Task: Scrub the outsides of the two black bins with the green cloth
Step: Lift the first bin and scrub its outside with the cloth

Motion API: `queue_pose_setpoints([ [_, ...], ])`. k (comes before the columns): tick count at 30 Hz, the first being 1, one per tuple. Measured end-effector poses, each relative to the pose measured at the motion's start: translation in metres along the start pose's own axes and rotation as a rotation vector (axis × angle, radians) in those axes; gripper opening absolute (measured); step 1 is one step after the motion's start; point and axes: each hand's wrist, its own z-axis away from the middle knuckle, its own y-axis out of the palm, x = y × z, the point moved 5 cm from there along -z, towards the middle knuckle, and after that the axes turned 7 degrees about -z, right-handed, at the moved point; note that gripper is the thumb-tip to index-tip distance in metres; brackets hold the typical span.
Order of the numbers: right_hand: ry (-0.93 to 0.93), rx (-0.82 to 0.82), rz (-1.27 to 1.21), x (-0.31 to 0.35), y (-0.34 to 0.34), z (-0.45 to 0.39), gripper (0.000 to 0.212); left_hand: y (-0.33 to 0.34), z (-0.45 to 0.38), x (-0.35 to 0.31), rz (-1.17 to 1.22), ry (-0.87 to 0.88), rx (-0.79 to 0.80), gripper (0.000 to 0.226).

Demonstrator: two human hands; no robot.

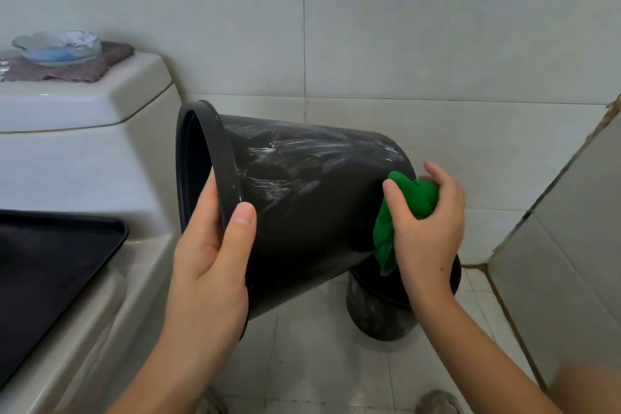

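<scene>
**Tilted bin held at the rim, cloth pressed near its base**

The left hand [215,245] reaches up from the lower edge of the view, forearm raised. Its grip is closed on the rim of the black bin [302,212]: the thumb lies on the outer wall just past the rim, and the fingers go inside the mouth, out of sight. The bin is held off the floor, tipped on its side, mouth to the left and base to the right. White soapy streaks cover its upper wall.

The right hand [426,228] comes in from the lower right. Its grip is curled tight round the bunched green cloth [403,208], thumb on top, pressing the cloth against the bin wall close to the base. A tail of cloth hangs below the hand.

No writing or label can be read on either bin.

Directly below the right grip stands the second black bin [376,312], upright on the tiled floor [319,363]; its contents cannot be seen. Left of the left grip is the toilet cistern [84,104], carrying a cloth and a translucent dish [57,49] with blue and white contents.
</scene>
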Motion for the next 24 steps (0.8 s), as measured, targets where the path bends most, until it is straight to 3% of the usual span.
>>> queue_pose_setpoints([
  [4,0.13,0.115,0.032,-0.012,0.004,-0.001,0.063,0.002,0.001,0.001,0.011,-0.002,0.03,0.05],
  [10,0.318,0.168,-0.071,-0.027,-0.001,-0.025,0.022,0.006,-0.003,-0.002,0.039,0.007,0.086,0.051],
  [14,0.464,0.065,-0.205,-0.047,-0.008,-0.031,0.021,0.012,-0.004,0.0,0.075,-0.065,0.164,0.054],
  [18,0.41,-0.006,-0.212,-0.048,-0.014,-0.034,0.021,0.001,-0.01,0.012,0.083,-0.177,0.122,0.055],
  [21,0.307,-0.012,-0.161,-0.038,-0.016,-0.03,0.02,-0.01,-0.019,0.028,0.083,-0.358,0.002,0.049],
  [24,0.248,0.006,-0.106,-0.029,-0.014,-0.023,0.022,-0.011,-0.023,0.033,0.026,-0.408,-0.126,0.047],
])
